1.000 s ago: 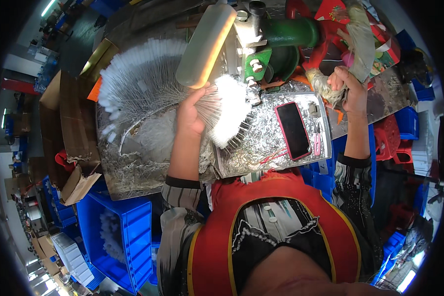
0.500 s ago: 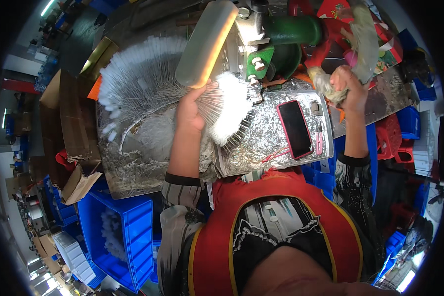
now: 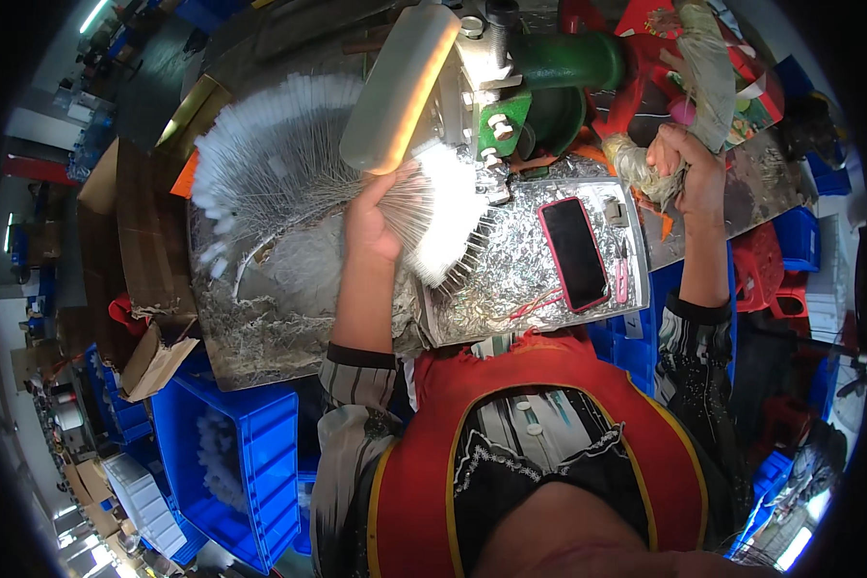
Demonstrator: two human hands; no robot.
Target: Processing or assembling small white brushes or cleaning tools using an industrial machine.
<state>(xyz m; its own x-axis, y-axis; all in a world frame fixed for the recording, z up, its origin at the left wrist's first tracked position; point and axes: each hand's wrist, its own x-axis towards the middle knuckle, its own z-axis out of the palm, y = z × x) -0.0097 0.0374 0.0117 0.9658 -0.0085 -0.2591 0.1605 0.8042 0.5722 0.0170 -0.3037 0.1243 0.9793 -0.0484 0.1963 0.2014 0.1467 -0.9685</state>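
My left hand (image 3: 374, 217) is closed around the stems of a bunch of thin wire brushes (image 3: 443, 207). Their white ends glare under the lamp to the right of my fingers. Beside it a wide fan of similar white-tipped wire brushes (image 3: 260, 144) spreads over the table. At the right my right hand (image 3: 694, 173) grips a lever handle (image 3: 643, 166) wrapped in cloudy plastic. Between the hands stands a green hand press (image 3: 568, 60) with bolts and a metal head. A long lit lamp (image 3: 400, 91) hangs over my left fingertips and partly hides the brushes.
On the foil-covered board (image 3: 491, 313) lie a red-cased phone (image 3: 575, 252) and small pink-handled snips (image 3: 621, 275). A cardboard box (image 3: 149, 231) stands at the left edge. Below it a blue bin (image 3: 265, 462) holds white pieces. A red box (image 3: 756, 101) sits behind the lever.
My right hand and the wrapped handle have shifted slightly to the right. My left hand stays in nearly the same place with the brushes.
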